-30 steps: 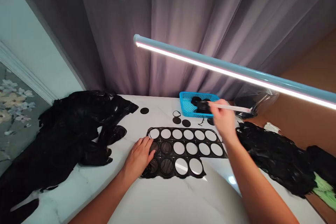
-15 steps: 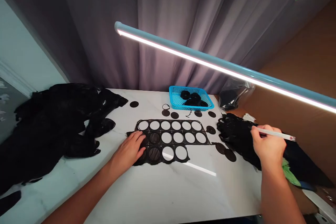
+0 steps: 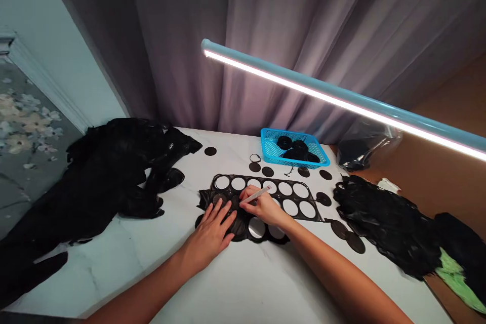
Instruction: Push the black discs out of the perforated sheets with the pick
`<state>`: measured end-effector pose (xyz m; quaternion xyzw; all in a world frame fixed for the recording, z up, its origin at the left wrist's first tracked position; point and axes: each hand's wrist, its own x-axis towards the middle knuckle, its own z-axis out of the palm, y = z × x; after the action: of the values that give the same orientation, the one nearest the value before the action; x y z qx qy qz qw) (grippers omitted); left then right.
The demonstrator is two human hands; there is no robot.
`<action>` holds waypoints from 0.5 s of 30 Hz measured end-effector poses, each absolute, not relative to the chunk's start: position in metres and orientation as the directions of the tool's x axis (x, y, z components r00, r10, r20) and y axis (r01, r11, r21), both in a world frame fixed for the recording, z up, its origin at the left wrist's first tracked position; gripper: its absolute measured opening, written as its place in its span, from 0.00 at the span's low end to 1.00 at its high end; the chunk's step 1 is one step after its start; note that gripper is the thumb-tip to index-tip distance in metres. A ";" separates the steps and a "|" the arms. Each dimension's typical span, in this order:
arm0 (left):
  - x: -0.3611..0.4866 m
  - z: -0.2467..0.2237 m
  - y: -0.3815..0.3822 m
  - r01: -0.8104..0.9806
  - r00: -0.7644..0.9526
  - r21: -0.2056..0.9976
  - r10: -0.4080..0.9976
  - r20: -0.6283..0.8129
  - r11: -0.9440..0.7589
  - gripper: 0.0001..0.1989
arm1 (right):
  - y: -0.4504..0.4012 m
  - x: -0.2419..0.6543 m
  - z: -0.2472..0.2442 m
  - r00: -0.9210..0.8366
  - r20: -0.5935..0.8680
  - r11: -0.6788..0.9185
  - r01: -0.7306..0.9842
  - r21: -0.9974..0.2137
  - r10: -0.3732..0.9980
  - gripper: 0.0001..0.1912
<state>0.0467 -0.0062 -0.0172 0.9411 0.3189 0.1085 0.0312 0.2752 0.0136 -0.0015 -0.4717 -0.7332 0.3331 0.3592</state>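
My left hand (image 3: pixel 212 230) lies with fingers spread on the left part of a thin black sheet (image 3: pixel 294 198). Rows of round openings run across this sheet, many showing white and a few at the left dark. In my right hand (image 3: pixel 266 207) is a slim white pen-like tool (image 3: pixel 261 193), pinched near its lower end. Its tip points down at the sheet, just right of my left fingers; whether it touches is hidden. Loose black discs lie around, such as a pair of overlapping ones, the nearer disc (image 3: pixel 356 242) at the right.
A blue basket (image 3: pixel 266 148) with black round pieces stands at the back. Black material is heaped at the left (image 3: pixel 114 172) and a black pile (image 3: pixel 379 223) lies at the right, near a green cloth (image 3: pixel 455 276). A tube lamp (image 3: pixel 304 81) hangs across above the table.
My right hand has moved left from the black pile to the sheet, carrying the white pen-like tool. The left hand stays on the sheet, and the view has turned slightly left.
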 end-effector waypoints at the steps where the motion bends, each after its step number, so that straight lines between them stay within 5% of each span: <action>1: 0.047 -0.017 -0.007 0.599 0.769 0.132 0.614 0.180 -0.790 0.24 | 0.015 0.273 -0.003 -0.321 0.206 0.340 0.451 -0.825 0.924 0.07; 15: 0.049 -0.018 -0.009 0.612 0.753 0.163 0.633 0.181 -0.774 0.23 | 0.016 0.274 -0.002 -0.335 0.120 0.270 0.445 -0.854 0.935 0.05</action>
<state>0.0493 -0.0085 -0.0182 0.9349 0.3329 0.1136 0.0469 0.2737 0.0159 -0.0024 -0.4749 -0.7264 0.3738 0.3272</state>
